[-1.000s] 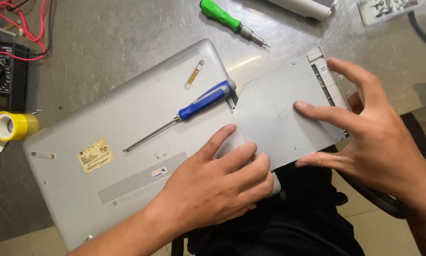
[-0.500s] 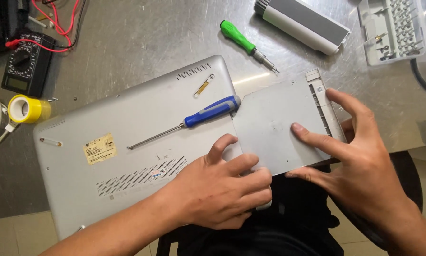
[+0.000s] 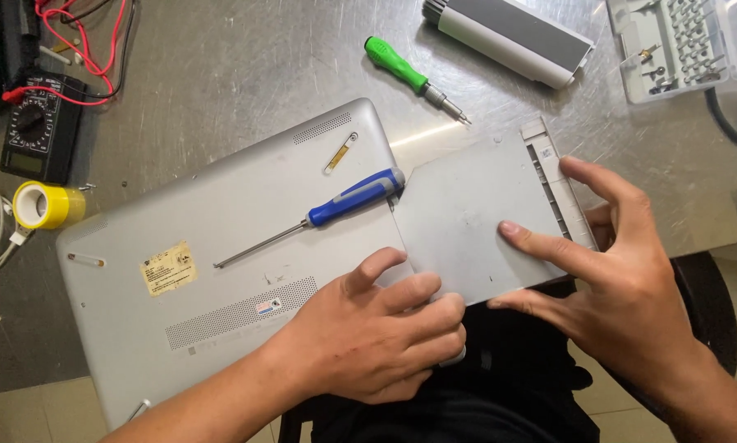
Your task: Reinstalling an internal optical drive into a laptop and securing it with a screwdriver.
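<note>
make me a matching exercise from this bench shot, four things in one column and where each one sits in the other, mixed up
Things:
1. blue-handled screwdriver
2. green-handled screwdriver
3. yellow tape roll
4. multimeter

Places:
A. on the metal table, above the laptop's upper right corner
B. at the far left, red leads running from it
C. lying on the laptop's underside
D. on the table just off the laptop's left edge

Pairs: 1-C, 2-A, 3-D, 4-B
</note>
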